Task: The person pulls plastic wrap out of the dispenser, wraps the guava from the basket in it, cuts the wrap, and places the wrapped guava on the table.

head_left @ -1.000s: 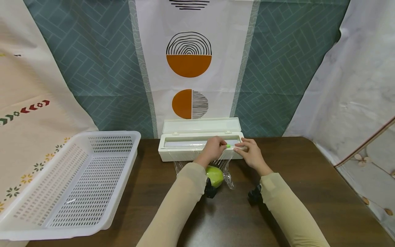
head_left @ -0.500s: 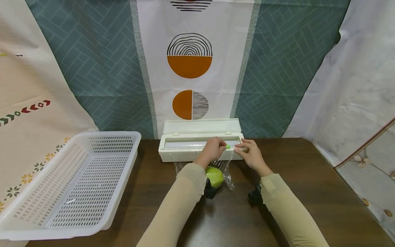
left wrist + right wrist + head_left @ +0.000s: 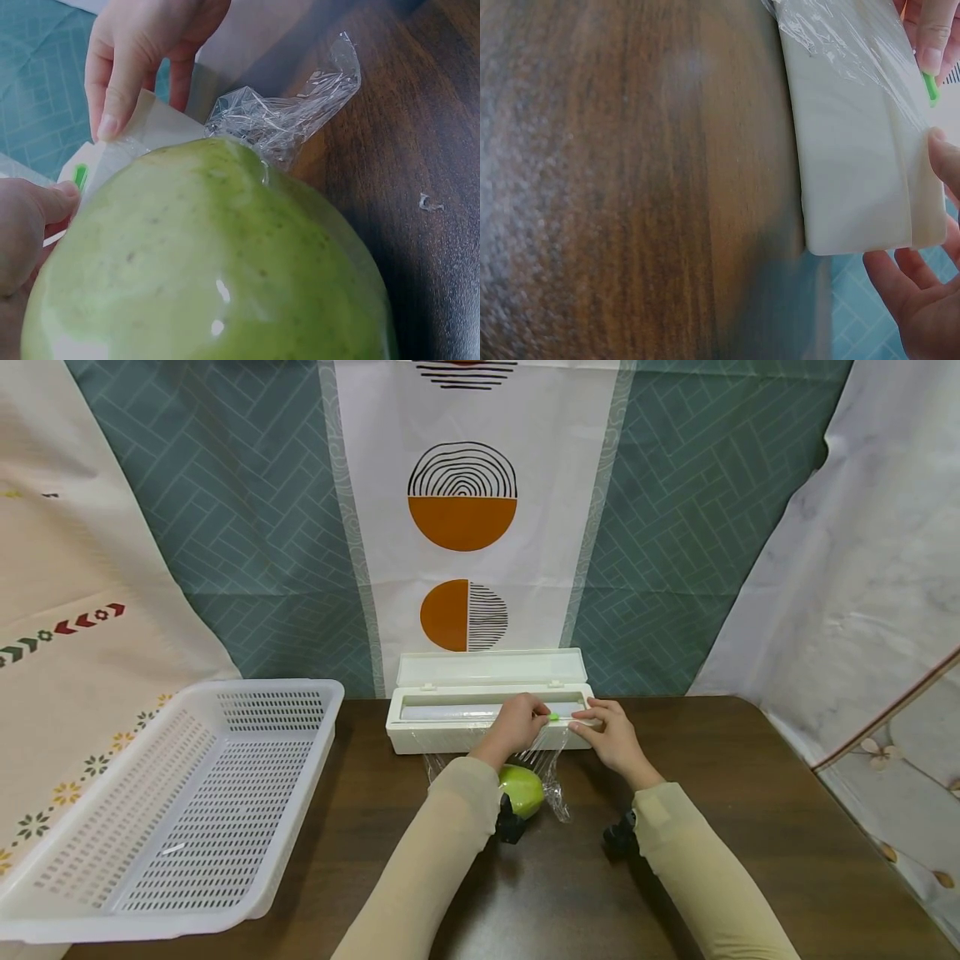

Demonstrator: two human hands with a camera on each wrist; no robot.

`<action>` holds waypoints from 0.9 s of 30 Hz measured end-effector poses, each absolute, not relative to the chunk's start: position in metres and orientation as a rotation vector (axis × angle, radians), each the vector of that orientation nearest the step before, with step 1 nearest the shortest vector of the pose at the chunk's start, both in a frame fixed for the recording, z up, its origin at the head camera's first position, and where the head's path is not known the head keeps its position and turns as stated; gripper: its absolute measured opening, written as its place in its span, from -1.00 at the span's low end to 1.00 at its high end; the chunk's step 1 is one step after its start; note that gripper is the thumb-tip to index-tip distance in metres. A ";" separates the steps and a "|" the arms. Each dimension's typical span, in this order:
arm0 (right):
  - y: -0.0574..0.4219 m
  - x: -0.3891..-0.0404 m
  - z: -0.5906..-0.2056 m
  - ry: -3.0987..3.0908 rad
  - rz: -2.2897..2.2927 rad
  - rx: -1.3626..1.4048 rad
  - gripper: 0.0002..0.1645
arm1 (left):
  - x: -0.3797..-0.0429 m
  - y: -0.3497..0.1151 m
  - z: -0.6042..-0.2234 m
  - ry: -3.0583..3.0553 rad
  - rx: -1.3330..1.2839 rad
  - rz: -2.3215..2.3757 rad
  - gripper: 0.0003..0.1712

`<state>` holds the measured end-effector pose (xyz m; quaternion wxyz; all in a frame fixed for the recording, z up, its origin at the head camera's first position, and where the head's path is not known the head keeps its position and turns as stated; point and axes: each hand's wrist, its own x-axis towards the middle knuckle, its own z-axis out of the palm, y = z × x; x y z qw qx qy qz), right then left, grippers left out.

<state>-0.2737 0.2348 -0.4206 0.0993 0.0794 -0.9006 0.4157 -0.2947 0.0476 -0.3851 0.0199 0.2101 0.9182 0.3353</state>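
Observation:
A white cling film dispenser stands at the back of the table, its lid tipped up. My left hand pinches the small green slide cutter near the right end of its front edge. My right hand grips that end of the dispenser, thumb on the front edge and fingers round the end, as the right wrist view shows. Cling film runs down from the dispenser over a green fruit with dark specks. In the head view, my left forearm partly hides the fruit.
A white perforated plastic basket stands at the table's left. Behind the dispenser hangs a patterned teal and white cloth. A scrap of film lies on the brown wooden table.
The head view has shifted very slightly. Both hands keep their places at the slide cutter and the dispenser's right end.

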 end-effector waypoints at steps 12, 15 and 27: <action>0.235 -0.274 -0.420 -2.656 1.228 0.234 -0.64 | -0.297 0.047 -0.385 2.861 0.666 1.042 -0.79; 0.236 -0.274 -0.420 -2.651 1.230 0.240 -0.65 | -0.296 0.046 -0.385 2.864 0.672 1.048 -0.79; 0.235 -0.274 -0.421 -2.659 1.231 0.233 -0.65 | -0.296 0.046 -0.386 2.864 0.655 1.010 -0.77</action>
